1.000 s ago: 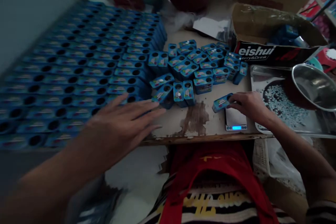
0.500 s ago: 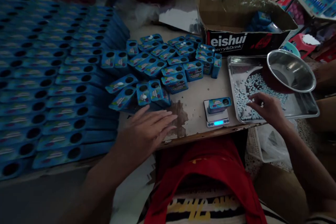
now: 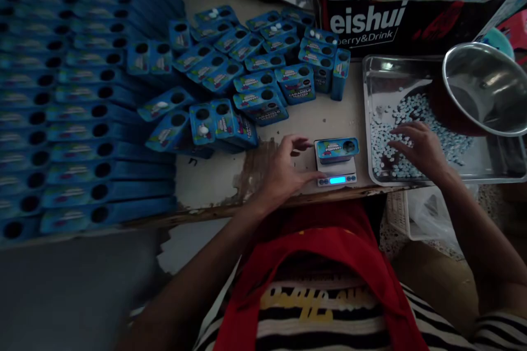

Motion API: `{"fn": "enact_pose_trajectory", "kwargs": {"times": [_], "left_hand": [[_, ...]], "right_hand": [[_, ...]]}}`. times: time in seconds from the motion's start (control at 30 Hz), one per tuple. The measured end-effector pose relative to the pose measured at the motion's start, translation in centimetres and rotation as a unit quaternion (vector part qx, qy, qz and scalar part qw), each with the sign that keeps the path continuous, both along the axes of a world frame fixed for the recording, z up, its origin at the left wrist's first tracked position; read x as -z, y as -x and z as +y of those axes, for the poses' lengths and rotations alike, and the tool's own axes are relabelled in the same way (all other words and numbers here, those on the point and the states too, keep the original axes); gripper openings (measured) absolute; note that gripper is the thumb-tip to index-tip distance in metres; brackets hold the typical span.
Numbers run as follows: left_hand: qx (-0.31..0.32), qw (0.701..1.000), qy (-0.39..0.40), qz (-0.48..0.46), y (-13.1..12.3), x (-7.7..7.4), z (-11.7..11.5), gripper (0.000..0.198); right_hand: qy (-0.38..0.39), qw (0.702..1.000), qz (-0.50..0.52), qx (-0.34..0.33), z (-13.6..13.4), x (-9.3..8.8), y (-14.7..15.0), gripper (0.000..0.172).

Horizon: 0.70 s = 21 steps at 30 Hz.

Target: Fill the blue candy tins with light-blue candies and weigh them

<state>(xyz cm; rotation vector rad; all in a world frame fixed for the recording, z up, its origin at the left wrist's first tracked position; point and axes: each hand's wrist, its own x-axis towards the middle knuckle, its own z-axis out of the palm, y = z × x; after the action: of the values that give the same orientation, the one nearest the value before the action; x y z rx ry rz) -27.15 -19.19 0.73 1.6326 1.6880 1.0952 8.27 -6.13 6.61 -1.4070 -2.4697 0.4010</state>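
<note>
A blue candy box with a round hole in its top lies on a small digital scale whose display glows blue. My left hand is just left of the scale, thumb and fingers apart around empty space, the thumb tip by the scale's front corner. Over the metal tray is my right hand, fingers apart above the loose pale blue and white candies. I see nothing held in it, though its palm is hidden.
Several blue boxes stand loosely grouped at the table's middle, some with white candies on top. Rows of similar boxes fill the left. A steel bowl rests in the tray's right part. Behind stands an open carton.
My left hand has moved right, from beside the grouped boxes to the scale. My right hand stays over the candies, with its fingers more spread. The camera view has shifted downward and closer.
</note>
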Motion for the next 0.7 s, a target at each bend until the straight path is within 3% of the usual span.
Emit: {"fn": "enact_pose_trajectory", "kwargs": {"times": [0.1,0.17,0.3,0.43,0.53,0.63,0.7], "left_hand": [[-0.014,0.999,-0.007,-0.029,-2.2,0.7,1.2,0.092],[-0.014,0.999,-0.007,-0.039,-2.9,0.7,1.8,0.087],[-0.010,0.997,0.008,-0.075,-3.4,0.7,2.3,0.058],[0.001,0.997,-0.008,-0.072,-3.7,0.3,2.6,0.044],[0.046,0.998,-0.048,0.005,-3.7,-1.6,4.2,0.034],[0.124,0.980,-0.105,0.118,-4.6,-5.3,6.9,0.019],[0.180,0.957,-0.136,0.184,-6.2,-8.2,8.7,0.018]], "right_hand": [[0.052,0.990,0.120,0.054,-1.3,0.0,1.4,0.024],[0.108,0.968,0.208,0.090,-2.1,0.4,2.2,0.022],[0.185,0.879,0.400,0.183,-2.6,0.6,3.2,0.024],[0.275,0.812,0.472,0.206,-2.6,0.3,4.1,0.036],[0.345,0.770,0.501,0.193,-3.0,0.2,5.0,0.048],[0.395,0.736,0.521,0.178,-3.2,0.4,5.7,0.054],[0.403,0.732,0.524,0.166,-3.0,0.8,5.8,0.055]]}}
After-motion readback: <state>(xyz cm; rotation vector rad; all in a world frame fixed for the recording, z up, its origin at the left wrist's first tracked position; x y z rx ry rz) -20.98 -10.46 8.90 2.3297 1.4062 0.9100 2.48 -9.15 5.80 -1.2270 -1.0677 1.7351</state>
